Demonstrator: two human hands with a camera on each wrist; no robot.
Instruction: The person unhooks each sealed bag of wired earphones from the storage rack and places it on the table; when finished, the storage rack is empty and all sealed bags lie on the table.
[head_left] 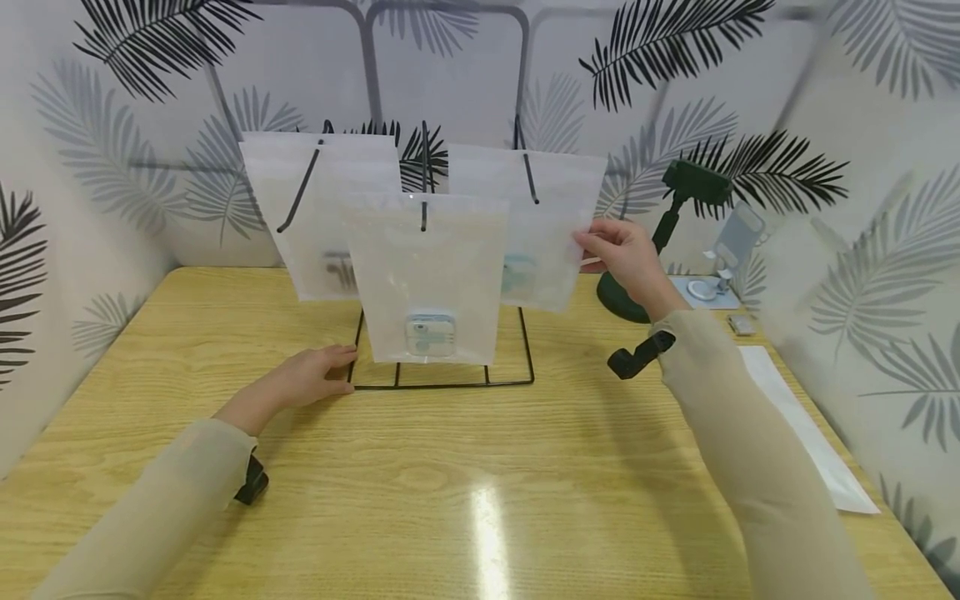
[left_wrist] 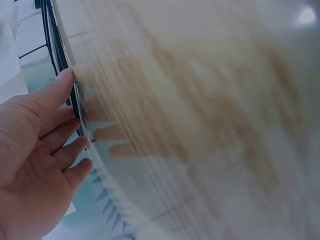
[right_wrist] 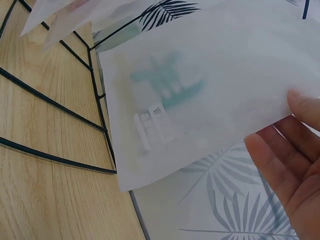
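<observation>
A black wire display rack (head_left: pixel 442 386) stands on the table with frosted plastic bags hanging from its hooks. The front bag (head_left: pixel 427 275) has a phone case (head_left: pixel 431 335) showing through near its bottom. My right hand (head_left: pixel 622 254) pinches the outer edge of the right bag (head_left: pixel 555 237), thumb on its face. In the right wrist view, a blurred teal print (right_wrist: pixel 170 82) and small labels (right_wrist: pixel 157 117) show through this bag. Low at the rack's left side, my left hand (head_left: pixel 311 375) touches the base wire with its thumb and loosely extended fingers (left_wrist: pixel 75 147).
Another bag (head_left: pixel 322 217) hangs on the left hook. Behind my right hand are a dark green stand (head_left: pixel 618 298) and a phone holder (head_left: pixel 731 242). A white sheet-like packet (head_left: pixel 802 433) lies along the table's right edge. Leaf-patterned cloth (head_left: pixel 480 75) backs the table.
</observation>
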